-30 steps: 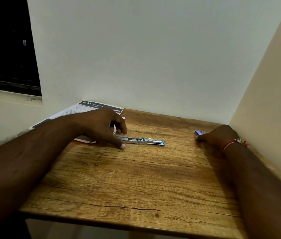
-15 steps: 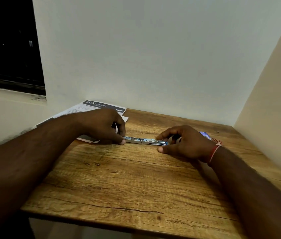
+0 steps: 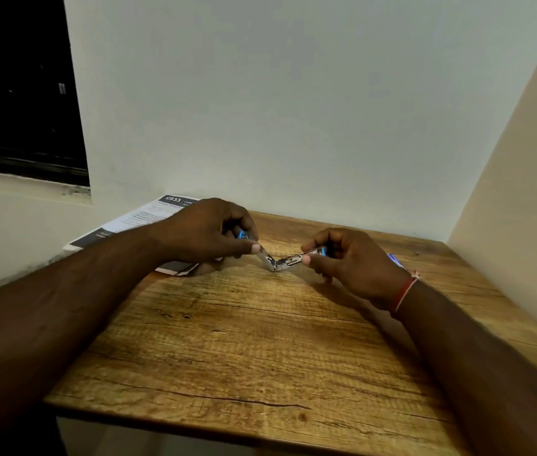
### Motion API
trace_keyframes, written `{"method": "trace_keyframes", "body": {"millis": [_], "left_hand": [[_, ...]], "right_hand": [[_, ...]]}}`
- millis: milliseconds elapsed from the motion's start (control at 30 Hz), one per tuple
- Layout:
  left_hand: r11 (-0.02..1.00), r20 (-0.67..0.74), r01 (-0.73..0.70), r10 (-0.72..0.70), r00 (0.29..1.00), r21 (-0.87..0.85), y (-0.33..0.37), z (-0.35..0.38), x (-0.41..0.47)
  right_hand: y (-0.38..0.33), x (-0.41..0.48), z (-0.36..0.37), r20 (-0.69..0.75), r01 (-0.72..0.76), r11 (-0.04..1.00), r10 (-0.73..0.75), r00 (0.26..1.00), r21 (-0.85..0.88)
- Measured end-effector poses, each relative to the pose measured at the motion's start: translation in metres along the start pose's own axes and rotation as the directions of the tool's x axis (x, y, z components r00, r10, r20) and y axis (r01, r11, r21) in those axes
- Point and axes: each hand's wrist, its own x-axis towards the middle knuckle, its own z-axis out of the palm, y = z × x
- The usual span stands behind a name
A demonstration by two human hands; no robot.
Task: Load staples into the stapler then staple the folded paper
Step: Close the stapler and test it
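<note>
While the small blue-and-metal stapler (image 3: 275,263) is folded open in a V, hinge lowest and near the wooden worktop (image 3: 244,340), the left hand (image 3: 207,232) pinches one arm and the right hand (image 3: 349,261) the other, probably to expose the magazine. A small blue staple box (image 3: 396,260) lies right of the stapler; the printed folded paper (image 3: 148,215) lies to its left.

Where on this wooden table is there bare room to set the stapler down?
The widest bare patch of the brown wooden table lies between the two forearms, from near edge to the opened blue-and-metal stapler. Crowded: far-left corner, where the printed white paper lies below the left hand, and by the right hand, with a small blue box behind its wrist.
</note>
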Motion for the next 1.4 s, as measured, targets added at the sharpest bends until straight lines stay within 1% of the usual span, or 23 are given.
{"method": "trace_keyframes", "body": {"millis": [67, 100, 167, 267, 433, 500, 633, 733, 800, 867, 1000, 1167, 1267, 1400], "left_hand": [[0.995, -0.042, -0.017, 0.013, 0.999, -0.101, 0.004, 0.008, -0.002], [0.993, -0.058, -0.028, 0.021, 0.998, -0.119, 0.006, 0.012, -0.003], [0.99, -0.085, -0.045, 0.033, 0.996, -0.132, 0.01, 0.021, -0.004], [0.986, -0.132, -0.071, 0.051, 0.99, -0.154, 0.016, 0.032, -0.004], [0.989, -0.205, -0.134, 0.119, 0.972, -0.06, 0.019, 0.036, -0.005], [0.988, -0.2, -0.15, 0.14, 0.97, -0.037, 0.021, 0.035, -0.007], [0.981, -0.177, -0.19, 0.182, 0.967, -0.026, 0.026, 0.038, -0.01], [0.983, -0.19, -0.182, 0.182, 0.965, 0.015, 0.029, 0.039, -0.011], [0.982, -0.202, -0.184, 0.19, 0.961, 0.049, 0.032, 0.039, -0.012], [0.98, -0.206, -0.189, 0.199, 0.958, 0.067, 0.032, 0.038, -0.012], [0.976, -0.195, -0.191, 0.21, 0.958, 0.108, 0.03, 0.038, -0.012], [0.976, -0.193, -0.183, 0.204, 0.96, 0.12, 0.029, 0.042, -0.013], [0.975, -0.195, -0.193, 0.211, 0.958, 0.11, 0.031, 0.042, -0.014], [0.981, -0.218, -0.187, 0.192, 0.957, 0.042, 0.037, 0.042, -0.014]], "right_hand": [[-0.004, 0.0, 0.003, -0.038, 0.011, 0.982, -0.004, 0.999, 0.187], [-0.005, 0.0, 0.004, -0.046, 0.019, 0.969, -0.008, 0.999, 0.246], [-0.009, -0.002, 0.007, -0.052, 0.036, 0.957, -0.022, 0.998, 0.286], [-0.016, -0.005, 0.012, -0.063, 0.077, 0.963, -0.062, 0.996, 0.259], [-0.023, -0.009, 0.015, -0.087, 0.136, 0.973, -0.122, 0.989, 0.186], [-0.026, -0.01, 0.015, -0.101, 0.166, 0.978, -0.154, 0.983, 0.129], [-0.031, -0.012, 0.02, -0.077, 0.196, 0.981, -0.196, 0.977, -0.016], [-0.034, -0.013, 0.019, -0.086, 0.18, 0.984, -0.18, 0.98, -0.01], [-0.036, -0.014, 0.019, -0.104, 0.193, 0.981, -0.194, 0.975, -0.019], [-0.037, -0.015, 0.019, -0.113, 0.211, 0.976, -0.216, 0.97, -0.054], [-0.04, -0.018, 0.021, -0.085, 0.243, 0.959, -0.257, 0.963, -0.145], [-0.042, -0.019, 0.023, -0.072, 0.29, 0.934, -0.31, 0.948, -0.208], [-0.041, -0.019, 0.021, -0.063, 0.269, 0.944, -0.285, 0.956, -0.191], [-0.037, -0.015, 0.017, -0.05, 0.241, 0.961, -0.249, 0.967, -0.133]]}}
